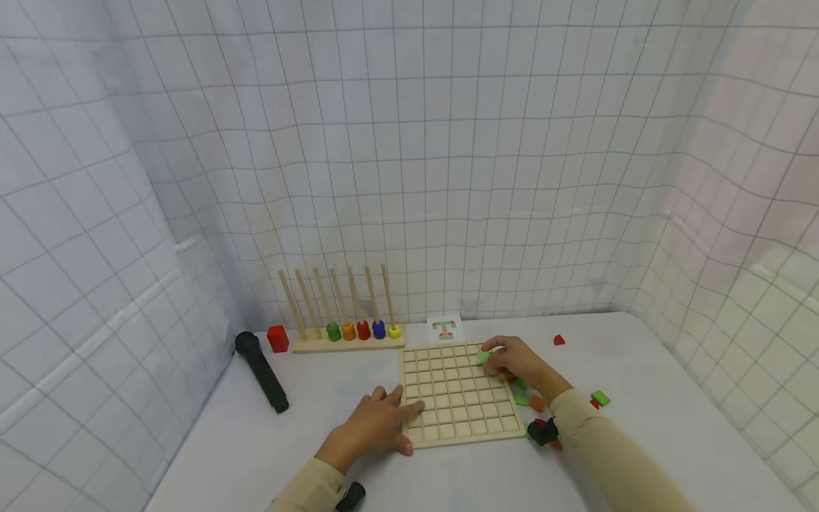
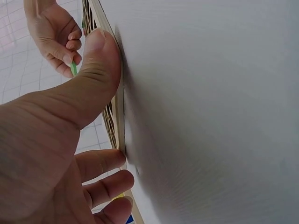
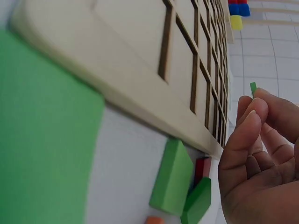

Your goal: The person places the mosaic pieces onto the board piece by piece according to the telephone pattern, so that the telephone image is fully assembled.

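Observation:
A square wooden grid board (image 1: 462,397) lies in the middle of the table. My left hand (image 1: 376,424) rests at its left edge, fingers spread, the index finger over the nearest cells and the thumb by the front corner. Between thumb and fingertips my right hand (image 1: 517,361) pinches a thin green tile (image 1: 483,356), held over the far right corner of the board. The right wrist view shows only a small end of that green tile (image 3: 253,88) sticking out of the pinch. Beside the board's right edge lie loose green tiles (image 3: 172,179), partly hidden by my right arm in the head view.
A small pattern card (image 1: 444,328) sits behind the board. To its left stands a peg rack (image 1: 348,343) with coloured beads. A red block (image 1: 278,339) and a black microphone (image 1: 262,373) are at far left. Red (image 1: 559,340) and green (image 1: 601,397) pieces lie scattered to the right.

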`<control>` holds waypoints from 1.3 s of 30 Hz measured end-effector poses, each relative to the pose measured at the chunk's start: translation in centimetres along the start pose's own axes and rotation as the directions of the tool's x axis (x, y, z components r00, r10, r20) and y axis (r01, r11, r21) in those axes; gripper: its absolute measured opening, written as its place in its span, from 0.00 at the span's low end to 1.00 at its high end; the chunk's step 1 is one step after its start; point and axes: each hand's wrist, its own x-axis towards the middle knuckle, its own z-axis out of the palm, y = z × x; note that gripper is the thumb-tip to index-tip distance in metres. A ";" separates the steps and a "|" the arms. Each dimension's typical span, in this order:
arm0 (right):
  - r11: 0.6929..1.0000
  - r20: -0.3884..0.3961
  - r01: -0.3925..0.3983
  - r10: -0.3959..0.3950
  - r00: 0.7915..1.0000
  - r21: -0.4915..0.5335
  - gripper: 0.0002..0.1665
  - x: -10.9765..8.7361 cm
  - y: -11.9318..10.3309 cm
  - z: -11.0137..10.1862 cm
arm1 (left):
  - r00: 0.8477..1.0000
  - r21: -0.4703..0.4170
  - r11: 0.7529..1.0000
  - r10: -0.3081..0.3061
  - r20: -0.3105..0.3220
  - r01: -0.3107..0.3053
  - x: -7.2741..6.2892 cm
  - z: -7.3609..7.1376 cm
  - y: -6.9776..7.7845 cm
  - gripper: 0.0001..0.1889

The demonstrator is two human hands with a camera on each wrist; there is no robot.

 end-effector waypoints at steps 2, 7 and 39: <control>1.000 0.016 0.005 -0.005 1.000 0.012 0.26 0.0 0.1 0.4 | 1.000 0.005 1.000 0.001 -0.002 -0.001 -0.1 0.1 0.1 0.44; 1.000 0.038 0.020 -0.020 0.999 -0.012 0.23 -0.2 0.0 1.3 | 1.000 -0.003 1.000 -0.004 0.003 0.004 -0.1 0.2 0.1 0.43; 0.912 -0.046 0.056 -0.081 0.996 -0.407 0.22 -0.5 -1.3 0.7 | 1.000 -0.008 1.000 0.006 0.017 -0.006 -0.2 0.0 0.2 0.43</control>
